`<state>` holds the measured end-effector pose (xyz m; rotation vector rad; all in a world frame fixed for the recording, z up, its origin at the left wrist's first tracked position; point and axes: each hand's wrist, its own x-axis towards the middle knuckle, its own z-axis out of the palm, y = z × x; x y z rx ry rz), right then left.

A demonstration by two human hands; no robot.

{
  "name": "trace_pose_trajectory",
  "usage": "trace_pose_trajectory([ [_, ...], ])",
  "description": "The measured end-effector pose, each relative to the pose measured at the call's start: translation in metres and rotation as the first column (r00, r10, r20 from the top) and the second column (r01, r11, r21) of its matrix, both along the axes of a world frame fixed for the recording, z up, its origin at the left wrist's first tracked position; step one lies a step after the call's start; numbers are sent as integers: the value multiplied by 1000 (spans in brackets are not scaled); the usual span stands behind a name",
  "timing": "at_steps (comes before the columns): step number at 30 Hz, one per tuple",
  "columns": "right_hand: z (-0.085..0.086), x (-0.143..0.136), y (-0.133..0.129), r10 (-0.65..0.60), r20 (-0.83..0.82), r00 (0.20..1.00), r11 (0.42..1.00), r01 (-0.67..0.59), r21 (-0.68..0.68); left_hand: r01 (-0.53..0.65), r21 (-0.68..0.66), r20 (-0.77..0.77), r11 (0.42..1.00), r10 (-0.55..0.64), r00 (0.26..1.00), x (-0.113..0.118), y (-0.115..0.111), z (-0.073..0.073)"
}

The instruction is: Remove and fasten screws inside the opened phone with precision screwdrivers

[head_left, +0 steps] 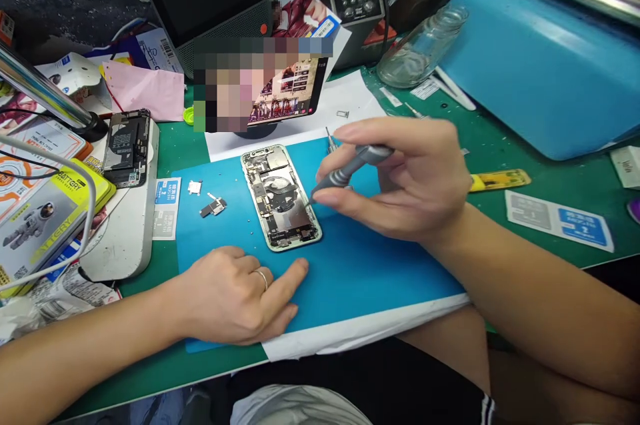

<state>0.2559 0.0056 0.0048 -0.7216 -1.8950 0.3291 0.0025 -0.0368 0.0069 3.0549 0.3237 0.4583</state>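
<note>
My right hand (405,178) pinches a grey pair of tweezers (345,173) with a ribbed grip; their dark tip is by the right edge of an opened smartphone (283,198). The phone lies on a blue mat (360,258) with its inner boards and a round black coil showing. Beyond my right fingers pokes the metal tip of a screwdriver (331,139); whether I hold it too cannot be told. My left hand (245,295) rests on the mat below the phone, index finger stretched out, other fingers curled, holding nothing visible. Left of the phone lie a small metal plate (195,188) and a dark part (213,205).
A phone with a lit screen (293,88) stands behind the mat, partly blurred out. Another opened phone part (127,148) lies on a white box (135,231) at left. A glass jar (423,48), a blue sheet (525,65) and a yellow strip (500,180) are at right.
</note>
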Motion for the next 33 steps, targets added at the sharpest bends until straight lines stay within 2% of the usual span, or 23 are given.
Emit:
trace_pose_trajectory([
  [5, 7, 7, 7, -228, 127, 965, 972, 233, -30, -69, -68, -112, 995, 61, 992, 0, 2, -3],
  [8, 13, 10, 10, -281, 233, 931, 957, 288, 2, -75, -97, -118, 992, 63, 991, 0, 2, -3],
  [15, 12, 16, 17, -134, 599, 789, 980, 195, -38, -76, -130, -125, 989, 60, 990, -1, 3, -3],
  [19, 8, 18, 20, 16, 677, 735, 997, 41, -68, -71, -142, -104, 987, 56, 993, -1, 3, -4],
  [22, 5, 18, 20, 76, 707, 703, 995, -6, -101, -77, -151, -107, 986, 62, 992, -1, 3, -5],
  [26, 4, 19, 18, 69, 738, 671, 994, 20, -111, -82, -162, -115, 983, 64, 991, -1, 2, -4],
  [29, 7, 19, 17, 66, 734, 676, 990, 46, -131, -78, -170, -113, 982, 59, 992, -1, 2, -4],
  [31, 11, 19, 17, 39, 724, 689, 983, 104, -151, -80, -172, -114, 982, 61, 992, -1, 3, -4],
  [33, 14, 19, 17, -42, 710, 703, 966, 210, -150, -82, -174, -115, 981, 62, 991, -1, 3, -4],
])
